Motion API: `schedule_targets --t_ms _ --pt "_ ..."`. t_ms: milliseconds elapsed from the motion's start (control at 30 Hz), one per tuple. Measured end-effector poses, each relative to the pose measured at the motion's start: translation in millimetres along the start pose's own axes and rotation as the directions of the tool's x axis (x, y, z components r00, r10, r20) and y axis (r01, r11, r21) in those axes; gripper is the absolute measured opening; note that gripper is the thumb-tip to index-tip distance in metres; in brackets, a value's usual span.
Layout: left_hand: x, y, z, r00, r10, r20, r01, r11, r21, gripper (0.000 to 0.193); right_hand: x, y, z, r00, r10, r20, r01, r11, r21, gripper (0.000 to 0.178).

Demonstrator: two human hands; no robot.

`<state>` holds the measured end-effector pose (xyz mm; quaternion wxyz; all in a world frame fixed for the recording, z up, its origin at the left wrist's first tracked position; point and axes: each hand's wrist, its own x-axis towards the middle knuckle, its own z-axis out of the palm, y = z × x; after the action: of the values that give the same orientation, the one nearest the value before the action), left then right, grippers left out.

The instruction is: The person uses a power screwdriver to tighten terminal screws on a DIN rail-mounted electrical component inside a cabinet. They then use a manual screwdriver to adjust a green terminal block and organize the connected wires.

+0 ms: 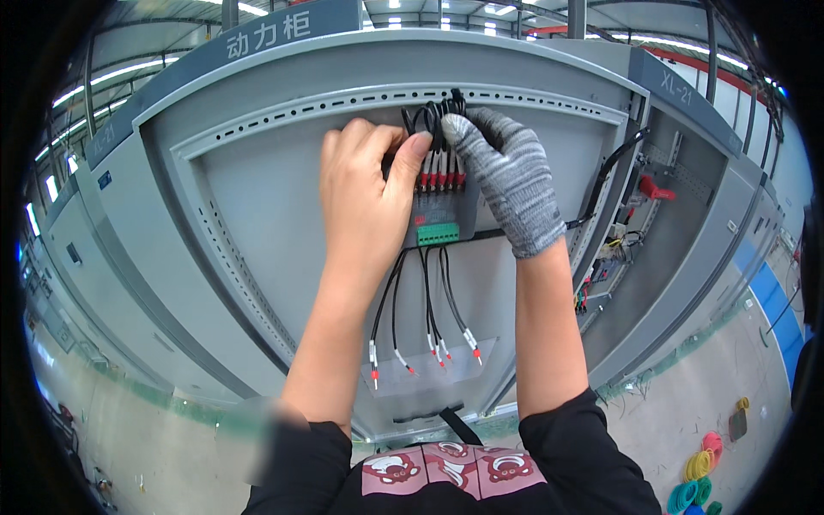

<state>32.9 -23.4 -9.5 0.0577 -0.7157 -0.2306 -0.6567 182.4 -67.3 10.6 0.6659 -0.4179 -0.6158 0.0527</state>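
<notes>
My bare left hand (365, 180) and my right hand (511, 180), in a grey knitted glove, meet high on the inner side of a grey cabinet door (266, 197). Between them is a looped bundle of black wires (433, 113), pinched from both sides. Below it, wires with white sleeves and red ends (439, 176) run down into the top of a grey electrical module (451, 206). A green terminal block (438, 233) sits on the module's lower part. Under that hang several loose black wires (427, 296) with white sleeves and red tips. My fingers partly hide the bundle.
A perforated metal frame (318, 110) borders the door panel. At right, a black cable harness (598, 184) leads toward the open cabinet interior with its red handle (657, 189). Coloured wire coils (699, 466) lie on the floor at lower right. More grey cabinets (112, 257) stand at left.
</notes>
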Motion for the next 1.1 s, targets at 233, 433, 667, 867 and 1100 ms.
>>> schedule_targets --t_ms 233,433,667,867,1100 --pt "2 0 6 0.984 -0.177 0.024 0.177 0.948 -0.264 0.046 -8 3 -3 0.997 -0.061 -0.036 0.063 0.995 0.079 0.038" --pt "8 7 0 0.975 -0.204 0.087 0.222 0.921 -0.319 0.038 -2 13 4 0.993 -0.090 -0.075 0.097 0.992 0.087 0.032" --pt "8 4 2 0.982 -0.163 0.093 0.177 0.967 -0.180 0.040 1 8 3 0.998 -0.046 -0.047 0.048 0.997 0.052 0.034" --pt "9 7 1 0.964 -0.229 0.133 0.260 0.918 -0.298 0.037 2 9 -2 1.000 -0.016 -0.022 0.018 0.994 0.106 0.039" --pt "7 9 -1 0.969 -0.223 0.108 0.248 0.848 -0.468 0.037 2 0 13 0.999 0.025 -0.021 -0.014 0.915 0.403 0.031"
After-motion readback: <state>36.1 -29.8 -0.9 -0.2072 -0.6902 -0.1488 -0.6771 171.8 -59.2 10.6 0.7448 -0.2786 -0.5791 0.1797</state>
